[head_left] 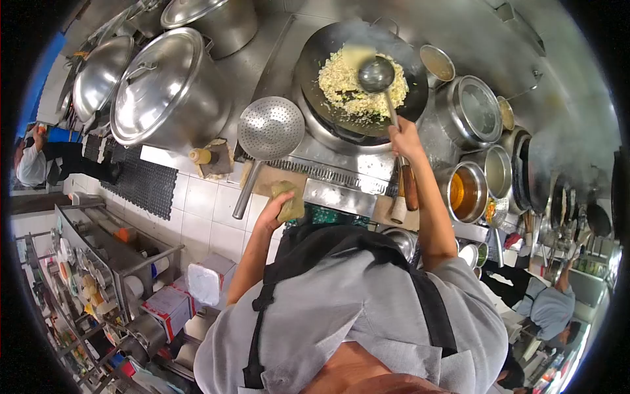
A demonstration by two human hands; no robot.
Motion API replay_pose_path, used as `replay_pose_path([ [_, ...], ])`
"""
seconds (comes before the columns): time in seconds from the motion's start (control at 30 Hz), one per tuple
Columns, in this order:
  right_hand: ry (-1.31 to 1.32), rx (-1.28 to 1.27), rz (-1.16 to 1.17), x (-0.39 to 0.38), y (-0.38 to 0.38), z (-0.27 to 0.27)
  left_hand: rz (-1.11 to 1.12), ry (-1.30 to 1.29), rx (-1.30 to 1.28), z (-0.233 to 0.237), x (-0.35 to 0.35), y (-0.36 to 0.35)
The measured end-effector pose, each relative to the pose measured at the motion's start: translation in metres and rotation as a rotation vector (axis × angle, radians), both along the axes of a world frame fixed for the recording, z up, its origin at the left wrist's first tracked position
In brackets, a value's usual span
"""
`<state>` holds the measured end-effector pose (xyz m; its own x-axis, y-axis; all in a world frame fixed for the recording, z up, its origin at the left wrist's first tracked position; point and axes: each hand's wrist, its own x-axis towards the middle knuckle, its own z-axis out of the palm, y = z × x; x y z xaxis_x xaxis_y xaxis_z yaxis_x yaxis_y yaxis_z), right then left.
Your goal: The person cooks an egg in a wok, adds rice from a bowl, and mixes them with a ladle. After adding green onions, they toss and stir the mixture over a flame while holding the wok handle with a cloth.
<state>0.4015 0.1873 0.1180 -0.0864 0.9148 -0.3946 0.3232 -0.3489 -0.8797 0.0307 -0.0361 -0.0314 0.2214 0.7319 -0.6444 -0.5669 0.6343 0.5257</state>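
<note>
My right hand [405, 139] is closed around the handle of a metal ladle [376, 74]. The ladle's bowl rests over pale yellow, chopped food that looks like fried rice or egg [341, 84], inside a dark wok [314, 60]. Steam blurs the wok's far side. In my left hand [274, 209] is a folded, greenish-yellow cloth [291, 201], with my fingers wrapped round it. Beside the wok, to the left, lies a perforated skimmer [271, 128], its handle reaching toward me near my left hand.
Large lidded pots [161, 88] stand at left. On the right are a pot of amber liquid [464, 190], a steel pot [478, 108] and several smaller containers. A shelving rack [92, 276] is lower left. Other people [551, 305] stand at right and far left [31, 164].
</note>
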Motion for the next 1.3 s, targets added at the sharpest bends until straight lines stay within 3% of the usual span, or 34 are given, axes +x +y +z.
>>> replay_pose_path([
  [0.07,-0.155,0.197,-0.051,0.016,-0.023,0.041,-0.016,0.036,0.020,0.014,-0.002,-0.003],
  [0.1,-0.102,0.151,-0.040,0.030,-0.041,0.073,-0.011,0.010,0.021,0.025,-0.004,-0.005],
  [0.13,0.118,0.045,-0.080,0.043,-0.058,0.097,-0.002,-0.017,0.026,0.041,-0.005,-0.005],
  [0.23,0.468,-0.272,-0.143,0.065,-0.041,0.058,0.023,-0.107,0.025,0.031,-0.003,0.013],
  [0.27,0.389,-0.265,-0.114,0.056,-0.020,0.024,0.030,-0.138,0.010,0.024,-0.001,0.013],
  [0.37,0.246,-0.130,0.017,0.011,0.001,0.026,-0.022,-0.123,0.014,0.032,0.016,0.035],
  [0.47,0.867,-0.341,-0.047,0.015,0.002,0.028,-0.016,-0.193,0.026,0.036,0.029,0.056],
  [0.57,0.300,-0.148,-0.002,0.002,0.025,-0.006,-0.035,-0.215,-0.008,0.040,0.042,0.085],
  [0.6,0.002,-0.019,0.078,0.004,0.029,-0.001,-0.046,-0.205,-0.016,0.045,0.047,0.095],
  [0.67,-0.253,0.314,-0.033,0.021,0.034,0.004,-0.014,-0.143,-0.030,0.083,0.061,0.113],
  [0.73,-0.609,0.861,-0.099,0.038,0.048,-0.015,0.003,-0.157,-0.031,0.093,0.074,0.132],
  [0.8,-0.706,0.560,-0.081,0.028,0.050,-0.033,-0.056,-0.200,-0.051,0.092,0.083,0.158],
  [0.83,-0.749,0.413,-0.071,0.018,0.048,-0.036,-0.085,-0.224,-0.057,0.101,0.089,0.166],
  [0.9,-0.674,0.469,0.111,0.009,0.000,-0.035,-0.099,-0.166,-0.052,0.111,0.100,0.183],
  [1.0,-0.718,0.507,0.222,0.011,-0.084,-0.013,-0.111,-0.107,-0.099,0.071,0.116,0.215],
  [1.03,-0.859,0.607,0.199,0.011,-0.106,-0.037,-0.112,-0.096,-0.074,0.059,0.118,0.224],
  [1.1,-0.654,0.515,0.076,-0.003,-0.132,-0.071,-0.117,-0.074,-0.036,0.040,0.126,0.221],
  [1.13,-0.599,0.490,0.107,-0.001,-0.136,-0.097,-0.059,0.027,-0.084,0.086,0.131,0.203],
  [1.2,-0.541,0.446,0.205,-0.005,-0.144,-0.054,-0.103,-0.022,-0.041,0.085,0.121,0.178],
  [1.27,-0.352,0.520,0.256,-0.003,-0.155,0.011,-0.068,-0.060,-0.073,0.131,0.109,0.156],
  [1.3,-0.298,0.342,0.305,0.001,-0.165,0.041,-0.057,-0.058,-0.082,0.150,0.106,0.147],
])
